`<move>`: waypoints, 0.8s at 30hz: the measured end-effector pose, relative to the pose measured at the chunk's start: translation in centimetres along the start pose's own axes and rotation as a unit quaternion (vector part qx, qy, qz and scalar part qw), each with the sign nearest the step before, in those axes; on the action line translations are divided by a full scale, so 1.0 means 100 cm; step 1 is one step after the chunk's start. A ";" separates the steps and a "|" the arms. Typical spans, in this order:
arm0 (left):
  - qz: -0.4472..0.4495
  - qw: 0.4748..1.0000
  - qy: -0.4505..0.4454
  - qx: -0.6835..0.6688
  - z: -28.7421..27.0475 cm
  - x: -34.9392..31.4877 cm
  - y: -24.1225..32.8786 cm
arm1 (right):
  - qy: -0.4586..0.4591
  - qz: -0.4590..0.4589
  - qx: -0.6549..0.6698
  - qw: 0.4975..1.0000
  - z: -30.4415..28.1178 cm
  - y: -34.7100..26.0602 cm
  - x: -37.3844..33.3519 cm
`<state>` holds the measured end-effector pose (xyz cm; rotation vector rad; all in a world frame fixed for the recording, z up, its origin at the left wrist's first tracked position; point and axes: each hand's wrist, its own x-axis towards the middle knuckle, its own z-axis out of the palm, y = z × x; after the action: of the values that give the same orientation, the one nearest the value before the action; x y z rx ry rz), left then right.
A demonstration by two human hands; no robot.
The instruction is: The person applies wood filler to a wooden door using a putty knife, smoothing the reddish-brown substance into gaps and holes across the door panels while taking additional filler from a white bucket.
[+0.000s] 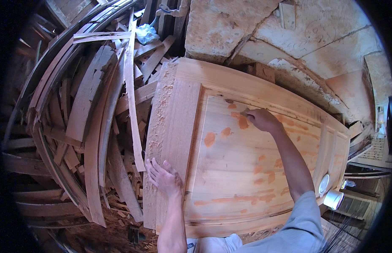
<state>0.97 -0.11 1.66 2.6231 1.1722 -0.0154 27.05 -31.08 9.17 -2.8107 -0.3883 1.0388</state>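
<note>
Head view: nearest, the left hand (164,175) rests with fingers spread, holding nothing, on the flaky left end of a pale, panelled wooden door (221,164), whose long axis runs left to right before the body. Farther over, the right hand (263,119) has its fingers curled together; whether they grip something small is unclear. An orange smear (242,122) lies just beside them, far from the left hand. Open panel stretches bodyward; loose brown wooden strips (92,95) crowd the left end, and cracked stone slabs (229,31) border the far edge.
</note>
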 end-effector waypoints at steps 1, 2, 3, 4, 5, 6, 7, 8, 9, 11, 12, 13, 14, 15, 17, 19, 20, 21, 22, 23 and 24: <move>-0.004 1.000 0.002 0.001 -0.001 0.001 -0.003 | -0.047 0.050 0.016 0.998 -0.011 -0.010 -0.008; -0.002 1.000 0.007 0.007 -0.002 0.002 -0.005 | -0.048 0.045 0.015 0.998 -0.001 -0.015 -0.011; 0.002 1.000 0.010 0.006 -0.002 0.000 -0.002 | 0.059 0.040 0.095 0.993 0.016 -0.016 -0.018; -0.001 1.000 0.010 0.008 -0.002 -0.001 -0.001 | 0.161 0.033 0.179 0.970 0.036 -0.016 -0.019; 0.006 1.000 0.010 0.003 -0.001 -0.001 0.003 | 0.163 0.038 0.175 0.970 0.054 -0.018 -0.015; 0.014 1.000 0.011 0.000 0.000 -0.001 0.004 | 0.238 0.022 0.192 0.952 0.077 -0.027 -0.005; 0.016 1.000 0.014 0.002 -0.002 0.001 0.004 | 0.311 0.000 0.212 0.927 0.091 -0.040 0.006; 0.012 1.000 0.013 0.002 -0.005 0.000 0.004 | 0.311 -0.001 0.215 0.926 0.095 -0.053 0.011; 0.010 1.000 0.009 0.002 -0.005 -0.001 0.005 | 0.320 0.038 0.213 0.922 0.100 -0.062 0.015; 0.015 1.000 0.010 -0.001 -0.002 -0.001 0.008 | 0.329 0.080 0.213 0.917 0.103 -0.063 0.019; 0.017 1.000 0.007 -0.002 -0.001 -0.002 0.006 | 0.347 0.052 0.202 0.914 0.105 -0.062 0.020; 0.018 1.000 0.003 0.002 -0.001 -0.003 0.006 | 0.366 0.026 0.191 0.910 0.108 -0.061 0.018; 0.014 1.000 -0.004 0.002 0.000 -0.003 0.007 | 0.362 0.030 0.193 0.911 0.111 -0.057 0.010; 0.004 1.000 -0.005 0.004 -0.001 0.000 0.001 | 0.280 0.068 0.225 0.931 0.101 -0.068 0.001; 0.005 1.000 0.000 0.006 -0.005 -0.002 -0.001 | 0.202 0.103 0.247 0.942 0.089 -0.063 -0.016; 0.005 1.000 0.007 0.002 -0.007 -0.001 0.003 | 0.208 0.011 0.168 0.963 0.079 -0.049 -0.033; 0.005 1.000 0.012 -0.001 -0.008 0.002 0.005 | 0.211 0.007 0.164 0.964 0.073 -0.045 -0.029; 0.005 1.000 0.013 -0.001 -0.007 0.000 0.003 | 0.182 0.010 0.155 0.971 0.052 -0.056 -0.028; 0.005 1.000 0.013 0.000 -0.007 0.000 0.000 | 0.155 0.012 0.149 0.977 0.039 -0.065 -0.022; 0.006 1.000 0.017 0.000 -0.005 0.000 0.001 | 0.158 0.016 0.147 0.976 0.030 -0.066 -0.013; 0.007 1.000 0.021 0.000 -0.002 -0.001 0.002 | 0.139 0.000 0.091 0.986 0.023 -0.065 -0.002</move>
<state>1.04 -0.29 1.96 2.6446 1.1675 0.0425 24.13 -24.86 8.85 -2.7352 -0.2475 0.6310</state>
